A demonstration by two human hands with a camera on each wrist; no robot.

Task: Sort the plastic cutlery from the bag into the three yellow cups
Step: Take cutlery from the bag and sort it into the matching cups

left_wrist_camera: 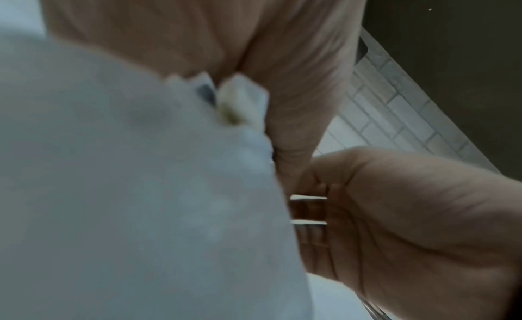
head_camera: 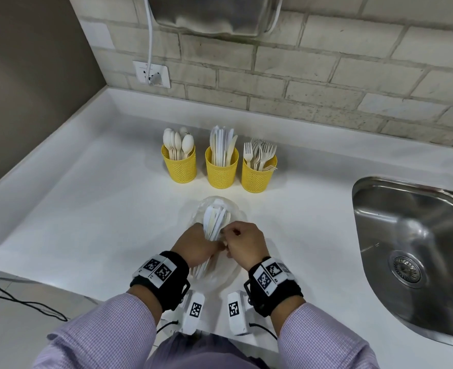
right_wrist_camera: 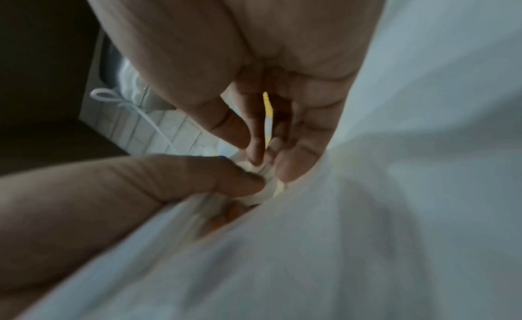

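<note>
Setting: white counter (head_camera: 92, 209) below a brick wall; steel sink (head_camera: 411, 251) at 3 o'clock of the work spot.
Bag: clear plastic bag (head_camera: 220, 209) lay on the counter at centre, just at 6 o'clock of the cups, mouth towards the person. A bundle of cutlery (head_camera: 214, 222) remained inside, a fork visible among flat handles.
Left hand (head_camera: 196, 245): fingers curled around the bundle through the bag; judged to steady it so that single pieces could be drawn out.
Right hand (head_camera: 242, 242): thumb and fingertips pinched together on the cutlery at the bag mouth, touching the left hand. Which piece was pinched could not be told; the wrist views were blurred.
Spoon cup (head_camera: 179, 166): yellow, at 11 o'clock of the bag, bowls up.
Knife cup (head_camera: 221, 169): yellow, at 12 o'clock, blades up.
Fork cup (head_camera: 258, 173): yellow, at 1 o'clock, tines up; one fork leaned low over the rim.
Arrangement: cups stood in a close row, one type each, handles down, probably so that types could be read at a glance.
Progress (judged): well along; all cups held many pieces, few left in the bag.
Risk (judged): a thin bag might snag tines on withdrawal.
</note>
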